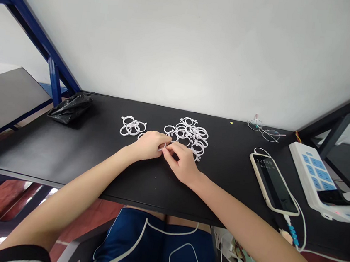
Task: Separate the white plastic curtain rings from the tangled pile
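Observation:
My left hand (151,146) and my right hand (183,162) meet near the middle of the black table. Between their fingertips they pinch a white curtain ring (161,147), mostly covered by the fingers. Just beyond my right hand lies a loose pile of white plastic rings (190,133) with small eyelets, several overlapping. A smaller group of rings (133,128) lies apart, beyond and left of my left hand. One more ring (140,136) shows partly behind the left hand.
A black plastic bag (71,108) sits at the table's far left. On the right are eyeglasses (270,134), a phone (274,183) plugged into a white cable, and a power strip (318,175). White cable (138,244) crosses my lap. A wall stands behind the black table (76,149).

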`<control>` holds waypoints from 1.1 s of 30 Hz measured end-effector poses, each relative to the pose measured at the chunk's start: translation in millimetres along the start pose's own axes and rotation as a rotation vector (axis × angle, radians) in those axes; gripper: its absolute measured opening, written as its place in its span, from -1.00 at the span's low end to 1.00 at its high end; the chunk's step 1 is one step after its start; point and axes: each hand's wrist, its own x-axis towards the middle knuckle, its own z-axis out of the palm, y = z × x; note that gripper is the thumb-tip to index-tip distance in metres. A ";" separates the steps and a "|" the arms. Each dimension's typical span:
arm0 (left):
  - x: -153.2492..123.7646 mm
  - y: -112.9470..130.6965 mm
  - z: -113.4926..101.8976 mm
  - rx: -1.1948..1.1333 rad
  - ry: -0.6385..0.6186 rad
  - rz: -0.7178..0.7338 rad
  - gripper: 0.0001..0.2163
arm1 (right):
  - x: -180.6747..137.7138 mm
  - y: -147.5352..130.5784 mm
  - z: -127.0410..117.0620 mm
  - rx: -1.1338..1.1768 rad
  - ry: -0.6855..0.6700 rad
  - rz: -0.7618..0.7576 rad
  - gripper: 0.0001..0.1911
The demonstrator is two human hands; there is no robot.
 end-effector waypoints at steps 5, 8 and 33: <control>-0.4 0.5 -0.1 0.013 -0.007 -0.011 -0.84 | -0.3 0.9 0.3 0.001 -0.011 0.012 -0.80; -0.7 0.8 -0.3 0.024 -0.015 -0.013 -0.85 | -0.4 1.4 0.5 -0.003 -0.013 0.019 -0.80; -0.8 -26.2 -13.7 0.412 0.118 -0.257 -0.64 | 4.4 -3.4 -107.5 -0.191 0.004 0.388 -0.74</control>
